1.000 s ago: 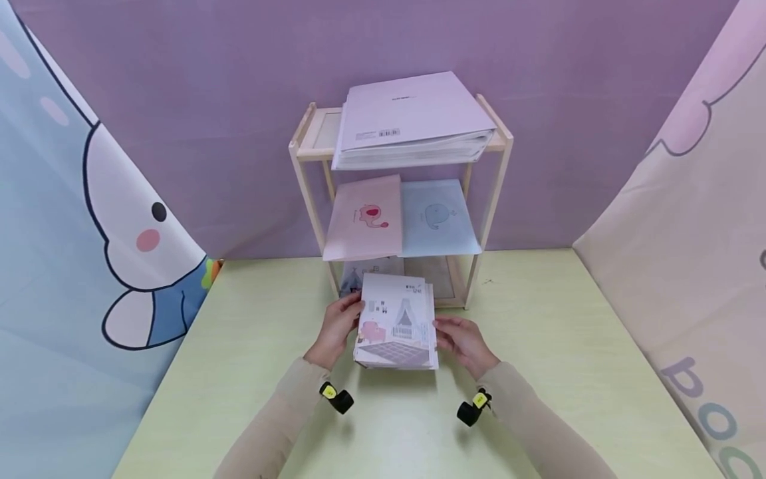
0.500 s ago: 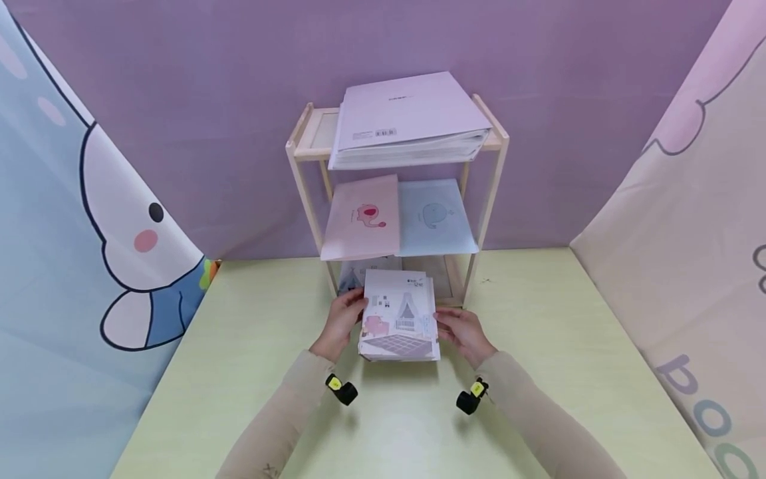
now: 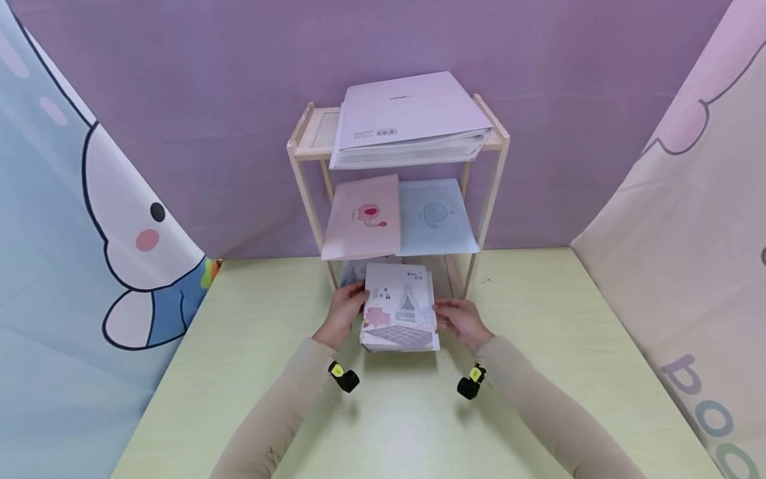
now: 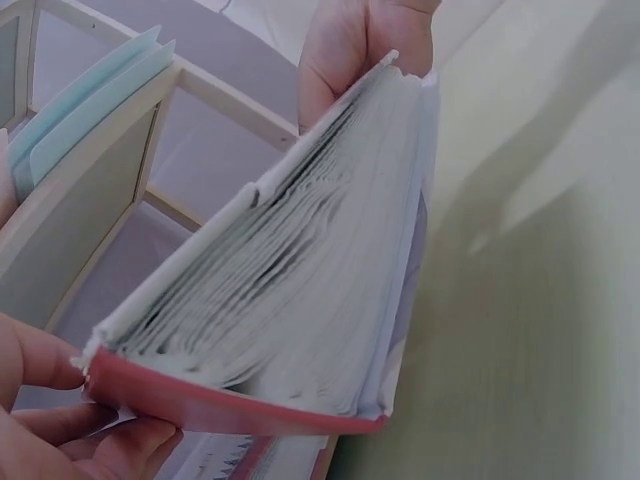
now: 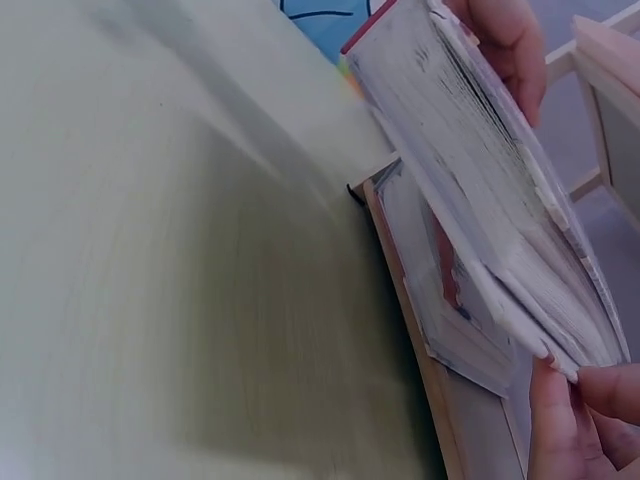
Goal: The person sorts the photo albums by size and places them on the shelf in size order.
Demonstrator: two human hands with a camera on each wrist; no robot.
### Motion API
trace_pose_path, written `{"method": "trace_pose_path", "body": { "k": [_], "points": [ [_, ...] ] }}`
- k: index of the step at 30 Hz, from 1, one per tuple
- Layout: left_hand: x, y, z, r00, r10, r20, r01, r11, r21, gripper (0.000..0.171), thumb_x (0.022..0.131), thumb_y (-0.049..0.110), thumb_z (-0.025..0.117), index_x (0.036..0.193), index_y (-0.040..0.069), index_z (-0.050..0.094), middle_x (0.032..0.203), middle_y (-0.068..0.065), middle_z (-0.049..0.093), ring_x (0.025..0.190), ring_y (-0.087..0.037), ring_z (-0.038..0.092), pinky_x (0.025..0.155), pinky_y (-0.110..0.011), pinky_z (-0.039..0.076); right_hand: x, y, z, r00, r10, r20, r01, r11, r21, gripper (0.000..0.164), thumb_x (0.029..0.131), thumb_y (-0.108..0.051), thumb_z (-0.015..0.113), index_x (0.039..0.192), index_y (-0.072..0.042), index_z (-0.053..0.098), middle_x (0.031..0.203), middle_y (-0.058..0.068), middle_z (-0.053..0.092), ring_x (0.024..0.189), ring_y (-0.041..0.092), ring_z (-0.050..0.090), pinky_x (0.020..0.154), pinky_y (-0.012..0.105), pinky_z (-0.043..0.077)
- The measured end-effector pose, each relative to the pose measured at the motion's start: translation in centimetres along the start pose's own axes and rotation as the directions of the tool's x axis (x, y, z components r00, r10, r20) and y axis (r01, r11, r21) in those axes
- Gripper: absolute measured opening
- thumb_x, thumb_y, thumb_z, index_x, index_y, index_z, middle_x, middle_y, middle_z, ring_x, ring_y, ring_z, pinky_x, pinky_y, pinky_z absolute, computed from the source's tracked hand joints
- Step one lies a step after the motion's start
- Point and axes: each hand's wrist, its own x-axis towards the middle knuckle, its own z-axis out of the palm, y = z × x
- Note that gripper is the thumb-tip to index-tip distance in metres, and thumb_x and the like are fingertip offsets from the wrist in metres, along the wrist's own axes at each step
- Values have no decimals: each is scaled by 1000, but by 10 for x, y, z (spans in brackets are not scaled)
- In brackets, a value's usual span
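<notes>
A thick white book (image 3: 399, 306) with a printed cover is held off the table between both hands, tilted, in front of the rack's lowest tier. My left hand (image 3: 344, 313) grips its left side, at the red spine (image 4: 230, 400) seen in the left wrist view. My right hand (image 3: 463, 322) pinches the opposite side, thumb and fingers at the cover edges in the right wrist view. Under the middle tier, another book (image 3: 354, 271) lies on the left of the lowest tier, partly hidden by the held one.
A wooden three-tier rack (image 3: 492, 189) stands at the back of the table (image 3: 538, 319). Large lilac books (image 3: 413, 113) lie on its top tier. A pink booklet (image 3: 365, 233) and a blue booklet (image 3: 439, 233) lie side by side on the middle tier, overhanging its front.
Both hands have carried the book forward toward the lowest tier, and its far edge now covers more of the rack's lower front. The grip and the other books look the same.
</notes>
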Motion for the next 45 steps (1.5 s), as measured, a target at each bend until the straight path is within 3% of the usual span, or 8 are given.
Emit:
{"method": "trace_pose_path", "body": {
  "k": [5,10,15,17,24,36,41,45],
  "points": [
    [4,2,2,1000,-18,-15,18,1000,24,42,91,2,52,131,-10,47,123,-26,56,101,-27,58,82,-30,51,5,-4,-1,1000,14,-14,-15,999,-39,34,90,5,54,120,19,47,85,6,68,71,9,65,66,20,54],
    [8,1,4,999,-25,-28,25,999,21,42,90,2,52,130,-12,47,122,-27,56,100,-26,59,80,-28,51,8,-7,-1,1000,-22,-15,20,995,-101,33,90,5,54,119,20,49,90,13,67,70,10,65,67,23,55],
    [7,6,5,999,-37,-34,37,999,-3,41,90,0,53,129,-11,49,121,-28,57,92,-21,60,76,-25,52,11,-9,1,996,-84,-2,82,980,-183,30,89,7,53,114,23,51,88,15,66,67,10,63,69,29,56],
    [6,9,6,999,-33,-24,33,999,-16,40,90,-1,52,128,-12,48,121,-30,56,87,-18,61,73,-24,52,14,-9,0,995,-98,-4,95,974,-206,29,89,7,53,113,22,52,90,21,65,67,12,64,71,33,57],
    [15,6,8,998,-48,-32,46,998,-47,44,91,1,51,132,-12,44,125,-30,54,86,-17,60,73,-23,50,22,-13,1,994,-105,-31,90,947,-309,27,87,5,54,110,19,56,102,31,61,70,17,65,73,35,56],
    [26,15,12,997,-74,-31,72,996,-50,40,91,3,51,130,-7,49,112,-29,60,60,-12,61,56,-22,52,32,-29,4,992,-98,-78,65,935,-349,25,86,6,54,108,19,55,98,31,63,65,16,64,71,37,57],
    [29,17,13,1000,-20,-19,18,997,-79,41,90,4,49,129,-7,51,103,-25,65,59,-14,64,52,-25,52,36,-36,4,993,-79,-87,43,935,-351,29,86,3,55,111,17,55,104,33,62,68,16,64,72,35,57],
    [33,19,15,999,5,-32,-8,997,-78,40,89,4,50,128,-5,53,103,-23,65,70,-19,65,58,-28,54,38,-43,3,995,-76,-71,49,945,-324,31,87,2,56,113,19,53,105,33,61,69,16,64,73,35,56]
  ]
}}
